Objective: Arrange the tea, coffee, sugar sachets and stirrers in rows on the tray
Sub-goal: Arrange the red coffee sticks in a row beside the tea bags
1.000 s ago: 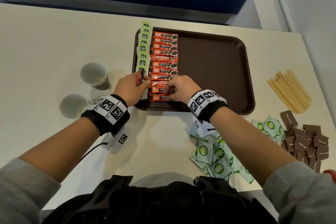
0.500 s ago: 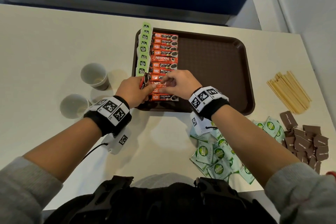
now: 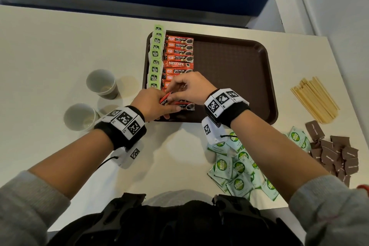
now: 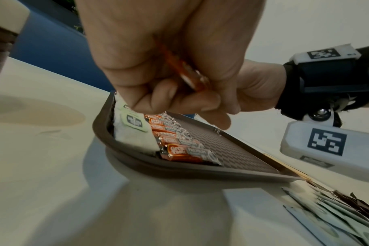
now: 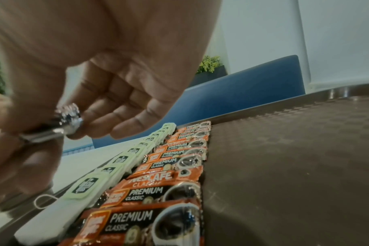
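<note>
The brown tray (image 3: 229, 78) holds a row of green-tagged tea bags (image 3: 156, 60) along its left edge. Beside them lies a row of orange coffee sachets (image 3: 178, 54). My left hand (image 3: 167, 106) hovers over the tray's near left corner and grips a small bundle of coffee sachets (image 4: 185, 73). My right hand (image 3: 176, 95) meets it from the right. Its thumb and forefinger pinch the silver end of one sachet (image 5: 67, 119) in that bundle. The row's nearest sachet (image 3: 184, 106) lies just below the hands.
Green sugar sachets (image 3: 237, 168) are piled on the table near my right forearm. Brown sachets (image 3: 335, 154) and wooden stirrers (image 3: 315, 100) lie to the right of the tray. Two paper cups (image 3: 101, 83) (image 3: 79, 117) stand to its left.
My right hand left the near end of the coffee row, where a sachet now lies, and moved up-left to pinch a sachet in the left hand's bundle. The left hand shifted slightly right.
</note>
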Action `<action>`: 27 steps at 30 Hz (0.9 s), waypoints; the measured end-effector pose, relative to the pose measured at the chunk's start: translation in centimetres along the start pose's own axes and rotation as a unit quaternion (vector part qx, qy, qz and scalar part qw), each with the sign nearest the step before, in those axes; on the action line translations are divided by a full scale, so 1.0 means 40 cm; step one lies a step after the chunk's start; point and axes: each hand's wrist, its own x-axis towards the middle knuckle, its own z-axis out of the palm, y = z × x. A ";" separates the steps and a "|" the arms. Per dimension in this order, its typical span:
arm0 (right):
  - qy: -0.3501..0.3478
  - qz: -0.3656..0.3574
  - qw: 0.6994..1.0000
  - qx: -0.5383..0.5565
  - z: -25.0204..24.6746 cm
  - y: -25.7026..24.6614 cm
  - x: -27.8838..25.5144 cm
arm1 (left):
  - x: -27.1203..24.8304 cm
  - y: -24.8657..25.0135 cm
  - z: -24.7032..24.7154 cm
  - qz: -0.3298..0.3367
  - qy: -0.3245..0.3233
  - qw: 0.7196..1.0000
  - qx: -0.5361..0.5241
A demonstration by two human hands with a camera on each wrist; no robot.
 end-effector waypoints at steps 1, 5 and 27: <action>0.004 0.004 1.000 0.004 -0.003 0.004 -0.001 | -0.001 -0.001 0.000 0.001 0.003 1.000 0.001; 0.032 0.035 0.999 -0.025 -0.027 0.035 -0.015 | -0.002 -0.014 -0.010 -0.002 0.064 0.997 0.030; -0.040 0.139 0.984 -0.104 0.008 0.106 -0.069 | -0.012 -0.006 0.035 0.014 0.042 0.986 0.161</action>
